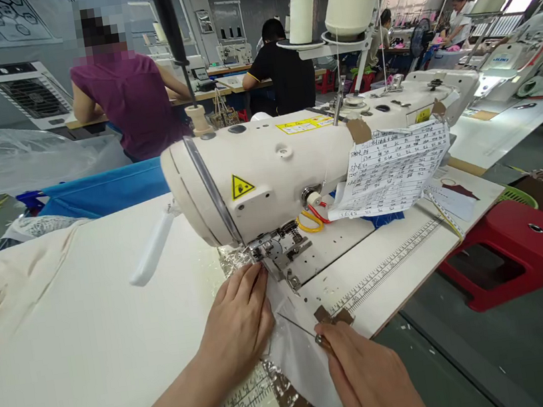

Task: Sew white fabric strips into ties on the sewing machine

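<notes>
My left hand (241, 315) is at the needle area of a white sewing machine (267, 170), its fingers pressed together on a piece of thin white fabric (297, 355). The fingertips are close beside the presser foot (284, 262), and the thumb is partly hidden. My right hand (370, 371) is closed around the handle of an awl (297, 324). The awl's thin metal spike points up and left over the fabric, toward the left hand. From the machine bed the fabric hangs down over the table's front edge.
Yellow-handled scissors (310, 221) lie behind the needle area. A handwritten paper sheet (393, 169) hangs on the machine. Ruler tape (386, 265) runs along the table edge, and a red stool (525, 248) stands to the right. Cream fabric (10, 287) lies left. Several people sit farther back.
</notes>
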Available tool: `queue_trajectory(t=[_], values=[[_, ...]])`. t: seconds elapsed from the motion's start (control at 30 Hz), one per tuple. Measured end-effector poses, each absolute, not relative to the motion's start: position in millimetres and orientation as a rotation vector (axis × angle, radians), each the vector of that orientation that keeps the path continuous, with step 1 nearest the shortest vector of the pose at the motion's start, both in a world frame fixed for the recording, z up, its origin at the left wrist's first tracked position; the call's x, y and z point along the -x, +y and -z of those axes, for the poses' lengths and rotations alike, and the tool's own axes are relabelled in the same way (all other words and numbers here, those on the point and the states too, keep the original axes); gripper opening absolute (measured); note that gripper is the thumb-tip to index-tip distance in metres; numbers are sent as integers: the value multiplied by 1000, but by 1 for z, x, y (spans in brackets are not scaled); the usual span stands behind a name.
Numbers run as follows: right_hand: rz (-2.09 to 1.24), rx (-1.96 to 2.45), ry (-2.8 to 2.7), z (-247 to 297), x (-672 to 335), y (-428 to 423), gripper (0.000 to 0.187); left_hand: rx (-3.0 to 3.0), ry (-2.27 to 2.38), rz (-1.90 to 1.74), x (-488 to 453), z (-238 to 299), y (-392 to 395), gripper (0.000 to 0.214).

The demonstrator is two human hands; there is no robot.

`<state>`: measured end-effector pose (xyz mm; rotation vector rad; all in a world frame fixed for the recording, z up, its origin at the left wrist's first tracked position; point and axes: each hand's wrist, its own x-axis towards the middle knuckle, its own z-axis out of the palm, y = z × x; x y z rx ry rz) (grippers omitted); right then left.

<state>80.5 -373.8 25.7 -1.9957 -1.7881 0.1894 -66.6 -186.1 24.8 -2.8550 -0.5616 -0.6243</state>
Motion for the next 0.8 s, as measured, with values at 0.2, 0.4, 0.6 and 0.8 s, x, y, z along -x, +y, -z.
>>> queue_trajectory(t=[0.2, 0.4, 0.6, 0.8], values=[[-210, 2007, -1813, -31, -78, -366, 36, 2832, -514, 590, 68, -23, -198, 45], [-181, 2019, -1856, -36, -76, -360, 37, 2861, -548, 629, 70, -21, -207, 45], [-58, 1967, -1854, -35, -73, -354, 34, 2861, -486, 656, 71, -22, -210, 45], [-26, 1976, -1839, -29, -71, -345, 35, 2909, -531, 707, 71, -16, -203, 45]])
